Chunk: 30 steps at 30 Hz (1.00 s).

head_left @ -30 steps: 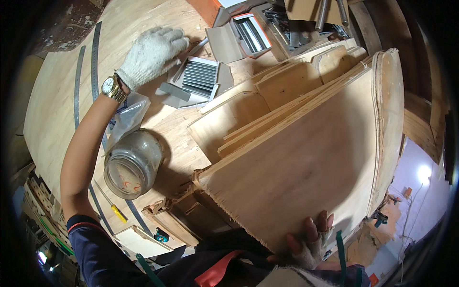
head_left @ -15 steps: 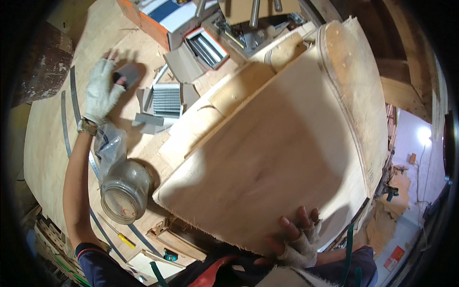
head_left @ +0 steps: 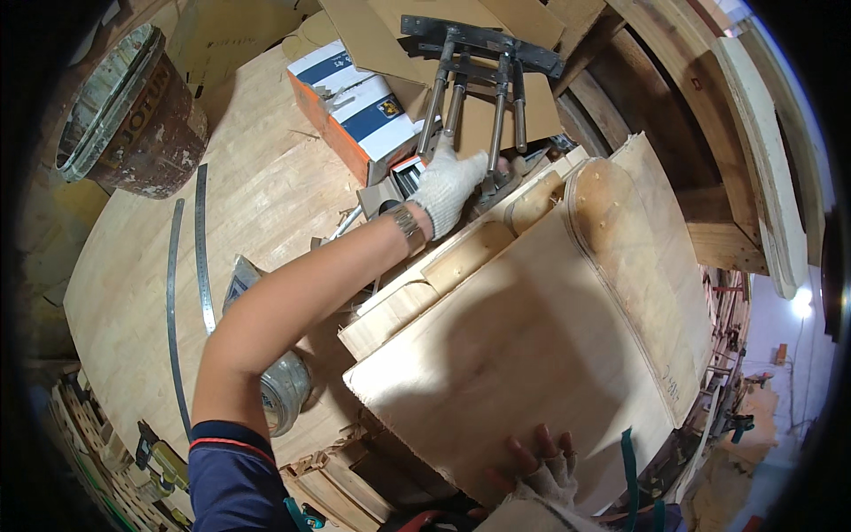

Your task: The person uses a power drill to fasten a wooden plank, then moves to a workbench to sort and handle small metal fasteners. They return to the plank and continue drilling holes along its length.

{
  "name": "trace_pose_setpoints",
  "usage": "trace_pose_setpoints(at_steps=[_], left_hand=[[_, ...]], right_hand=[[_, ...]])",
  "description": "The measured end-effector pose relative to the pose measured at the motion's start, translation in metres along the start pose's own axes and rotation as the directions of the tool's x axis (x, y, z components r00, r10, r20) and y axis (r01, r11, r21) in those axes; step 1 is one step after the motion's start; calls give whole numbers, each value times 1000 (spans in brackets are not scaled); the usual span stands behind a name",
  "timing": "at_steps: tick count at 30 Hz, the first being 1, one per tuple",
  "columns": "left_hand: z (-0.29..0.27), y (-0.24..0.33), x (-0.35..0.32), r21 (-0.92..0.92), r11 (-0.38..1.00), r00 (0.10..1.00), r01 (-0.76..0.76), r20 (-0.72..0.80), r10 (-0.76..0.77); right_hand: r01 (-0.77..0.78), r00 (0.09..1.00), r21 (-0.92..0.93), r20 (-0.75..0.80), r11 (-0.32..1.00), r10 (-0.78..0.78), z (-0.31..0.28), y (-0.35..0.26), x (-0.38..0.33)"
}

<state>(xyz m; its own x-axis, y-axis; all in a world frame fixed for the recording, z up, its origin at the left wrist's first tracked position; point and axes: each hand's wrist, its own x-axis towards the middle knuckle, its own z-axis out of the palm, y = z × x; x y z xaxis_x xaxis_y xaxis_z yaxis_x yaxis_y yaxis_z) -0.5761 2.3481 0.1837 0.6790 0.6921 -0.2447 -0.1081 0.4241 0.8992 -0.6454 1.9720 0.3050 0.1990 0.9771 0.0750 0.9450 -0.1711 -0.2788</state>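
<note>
My left hand [head_left: 450,193], in a fingerless white glove, reaches across the bench to the cluttered tools behind the wooden panel. It is beside the metal rods of a black-barred clamp-like tool [head_left: 483,44]. Its fingers are partly hidden, so any grip is unclear. Under that hand lies a small open box of staple strips [head_left: 408,175], mostly covered. My right hand [head_left: 542,472], gloved the same way, rests with fingers stretched out on the near edge of the large pale plywood panel [head_left: 496,355]. A glass jar [head_left: 288,390] shows partly behind my left forearm.
A paint-stained bucket [head_left: 160,133] stands at the far left. Two steel rulers [head_left: 202,248] lie on the bench. A white, blue and orange carton [head_left: 355,97] sits at the back beside an open cardboard box [head_left: 417,40]. Wooden framing [head_left: 709,177] rises at the right.
My left hand has moved right, from the bench beside a dark rounded object to the tools behind the panel. The view has shifted, showing more of the bucket. My right hand stays on the panel.
</note>
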Motion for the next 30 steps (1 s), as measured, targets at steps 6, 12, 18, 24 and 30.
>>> trace_pose_setpoints(at_steps=[6, 12, 18, 24, 30], left_hand=[[9, 7, 45, -592, 802, 989, 74, 146, 17], [0, 69, 47, -706, 700, 993, 105, 42, -107], [-85, 84, 55, -815, 557, 985, 162, 166, -44], [-106, 75, 29, -578, 816, 999, 31, 5, -34], [-117, 54, 9, -495, 865, 995, 89, 0, -103]], right_hand=[[-51, 997, 34, 65, 998, 49, -11, -6, 9], [-100, 994, 6, 54, 995, 100, -7, -13, 9], [-65, 998, 50, 21, 997, 64, -8, -11, 9], [-113, 993, -11, 37, 994, 113, -7, -18, 17], [-53, 978, -40, 198, 998, 60, -12, -5, -3]])
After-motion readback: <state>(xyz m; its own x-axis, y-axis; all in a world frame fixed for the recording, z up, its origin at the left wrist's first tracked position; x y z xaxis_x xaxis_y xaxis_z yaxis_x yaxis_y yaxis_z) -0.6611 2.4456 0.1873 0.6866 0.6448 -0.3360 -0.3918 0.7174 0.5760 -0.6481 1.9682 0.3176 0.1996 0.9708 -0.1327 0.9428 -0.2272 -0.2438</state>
